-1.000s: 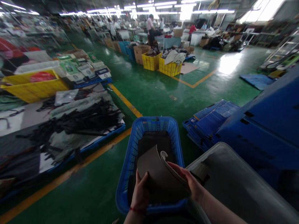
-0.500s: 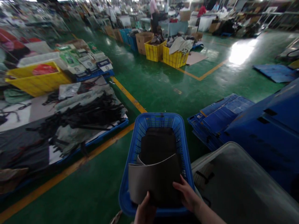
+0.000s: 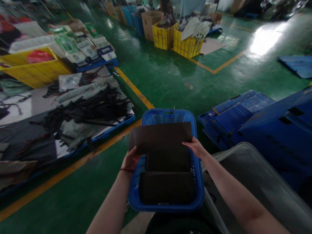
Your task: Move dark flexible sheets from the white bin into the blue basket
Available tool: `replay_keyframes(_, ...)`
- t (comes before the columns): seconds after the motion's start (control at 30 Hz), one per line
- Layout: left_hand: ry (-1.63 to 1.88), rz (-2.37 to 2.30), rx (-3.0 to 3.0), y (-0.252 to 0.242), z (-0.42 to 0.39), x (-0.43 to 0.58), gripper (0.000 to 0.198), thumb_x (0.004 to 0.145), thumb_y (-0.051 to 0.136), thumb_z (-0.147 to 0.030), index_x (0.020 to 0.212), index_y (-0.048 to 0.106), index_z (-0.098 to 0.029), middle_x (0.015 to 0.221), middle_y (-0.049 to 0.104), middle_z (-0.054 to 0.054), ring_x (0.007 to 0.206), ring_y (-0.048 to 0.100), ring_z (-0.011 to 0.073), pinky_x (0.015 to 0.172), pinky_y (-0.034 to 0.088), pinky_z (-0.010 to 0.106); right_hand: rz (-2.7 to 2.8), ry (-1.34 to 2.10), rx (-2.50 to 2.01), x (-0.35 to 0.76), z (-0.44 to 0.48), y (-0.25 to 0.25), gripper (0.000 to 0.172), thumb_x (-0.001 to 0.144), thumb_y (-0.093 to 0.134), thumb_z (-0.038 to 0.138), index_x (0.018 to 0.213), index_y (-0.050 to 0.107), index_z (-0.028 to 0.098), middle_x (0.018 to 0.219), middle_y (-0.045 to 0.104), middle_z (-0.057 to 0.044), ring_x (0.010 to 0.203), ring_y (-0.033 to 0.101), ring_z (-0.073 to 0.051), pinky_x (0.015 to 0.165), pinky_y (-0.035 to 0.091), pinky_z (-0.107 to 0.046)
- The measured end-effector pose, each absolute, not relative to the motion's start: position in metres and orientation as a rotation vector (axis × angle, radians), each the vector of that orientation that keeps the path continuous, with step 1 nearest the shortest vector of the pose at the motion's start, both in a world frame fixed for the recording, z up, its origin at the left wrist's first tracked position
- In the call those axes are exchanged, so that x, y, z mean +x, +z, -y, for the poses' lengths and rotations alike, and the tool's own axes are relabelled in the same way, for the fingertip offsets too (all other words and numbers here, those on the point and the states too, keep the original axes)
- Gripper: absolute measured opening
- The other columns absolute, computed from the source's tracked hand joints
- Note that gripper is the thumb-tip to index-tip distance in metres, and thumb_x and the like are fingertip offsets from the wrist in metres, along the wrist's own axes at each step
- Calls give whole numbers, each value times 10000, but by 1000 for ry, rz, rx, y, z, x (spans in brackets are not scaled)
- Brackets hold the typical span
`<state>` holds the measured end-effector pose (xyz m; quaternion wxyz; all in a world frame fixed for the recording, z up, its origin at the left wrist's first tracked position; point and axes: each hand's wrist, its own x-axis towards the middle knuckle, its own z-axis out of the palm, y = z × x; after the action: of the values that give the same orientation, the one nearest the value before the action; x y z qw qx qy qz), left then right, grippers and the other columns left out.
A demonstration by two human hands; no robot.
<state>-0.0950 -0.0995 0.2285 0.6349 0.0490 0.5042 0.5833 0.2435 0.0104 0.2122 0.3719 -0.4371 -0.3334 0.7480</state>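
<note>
Both my hands hold up a dark brown flexible sheet (image 3: 159,138), perhaps leather or synthetic material, by its two ends. It lies spread flat over the far half of a blue plastic basket (image 3: 170,117). My left hand (image 3: 130,159) pinches the sheet's left end, and my right hand (image 3: 195,147) holds its right end at the basket's right rim. Inside the basket lie more dark sheets (image 3: 167,188), folded or stacked. Part of the basket's interior is hidden beneath the raised sheet.
A grey plastic bin (image 3: 251,182) stands to the right, beyond it folded blue panels (image 3: 234,120). On the left, a blue pallet (image 3: 107,133) holds black straps and grey cloth. Yellow crates (image 3: 187,44) stand across the green floor, with yellow floor lines.
The sheet has gone from curved low in the basket to lifted and spread flat. My hands have moved apart and forward, and the view has tilted lower.
</note>
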Motion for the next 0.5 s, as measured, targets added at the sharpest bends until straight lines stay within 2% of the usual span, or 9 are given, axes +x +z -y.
replay_keyframes(0.1,1320,-1180,319,213,58,-112,634,784,731,-241,1362,470,-222,1313,595,115,1109,623,307,946,512,524,888,1895,-1143,243,-54,193,567,597,838,217,1119,618,200,1067,723,-17,990,665,-200,948,487,-360)
replay_keyframes(0.27,1166,-1505,515,131,18,-118,747,620,836,-237,1283,508,-134,1268,614,152,1122,609,310,990,486,486,930,1856,-1229,239,-77,137,527,707,742,343,1180,572,185,1169,688,-78,1030,663,-222,922,507,-380)
replay_keyframes(0.33,1111,-1562,566,95,10,-117,728,566,842,-186,1222,537,-110,1212,644,153,1099,618,300,1009,476,463,964,1807,-1300,233,-77,108,509,745,691,348,1198,550,165,1157,690,-91,1010,667,-225,915,514,-384)
replay_keyframes(0.43,977,-1659,655,53,8,-114,627,546,812,-123,1129,584,-113,1159,668,154,1088,621,311,1012,471,452,1055,1743,-1456,225,-72,66,449,766,663,263,1181,560,128,1110,696,-102,987,664,-227,919,514,-410)
replay_keyframes(0.5,858,-1741,703,34,9,-115,541,569,809,-161,1071,616,-112,1154,664,175,1107,610,335,1021,452,464,1134,1696,-1588,223,-67,42,392,794,661,222,1165,578,125,1122,681,-103,1015,647,-223,945,499,-430)
